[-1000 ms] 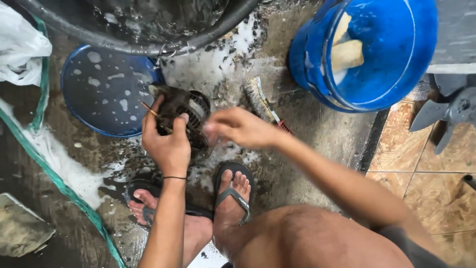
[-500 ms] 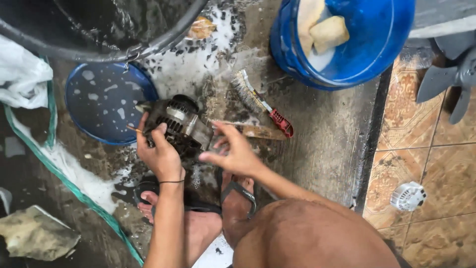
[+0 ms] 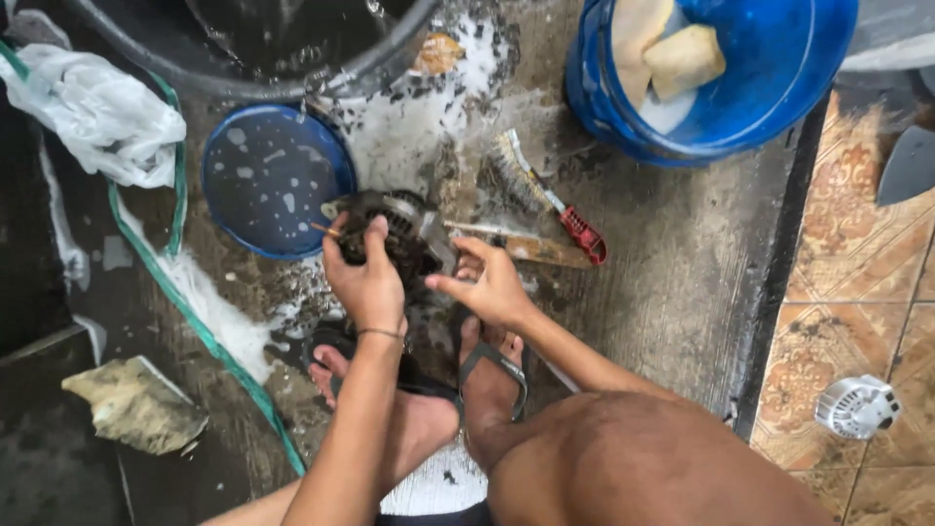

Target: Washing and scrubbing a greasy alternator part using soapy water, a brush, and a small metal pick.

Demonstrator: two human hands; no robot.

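Leftmost, a crumpled white plastic bag (image 3: 102,107) lies on the wet concrete floor (image 3: 672,282), with a green hose (image 3: 175,292) running down past it and a dirty rag (image 3: 136,409) lower down. Next comes a round blue lid (image 3: 268,180), lying flat and flecked with white foam; just above it curves the rim of a large black tub (image 3: 253,58) that holds dark, soapy water. Foam spreads over the floor between lid and tub.

At the middle, the left hand (image 3: 365,278) grips a grimy metal alternator (image 3: 399,234) from below, its fingers (image 3: 375,234) curled tight over the housing, a thin stick poking out beside the thumb. The alternator is held just above the floor, over the sandalled feet (image 3: 458,380), touching the edge of the blue lid in this view. The right hand (image 3: 487,282) sits just beside the part on its right, fingers (image 3: 467,263) bunched and pressed toward it; whether they pinch anything I cannot tell.

Further right, a wire brush (image 3: 541,190) with a red handle lies on the floor, a flat rusty blade (image 3: 526,248) below it. Beyond, a blue bucket (image 3: 604,107) holds pale water and two yellow sponges (image 3: 672,49). On the tiled floor at far right rests a small silver metal housing (image 3: 857,407).
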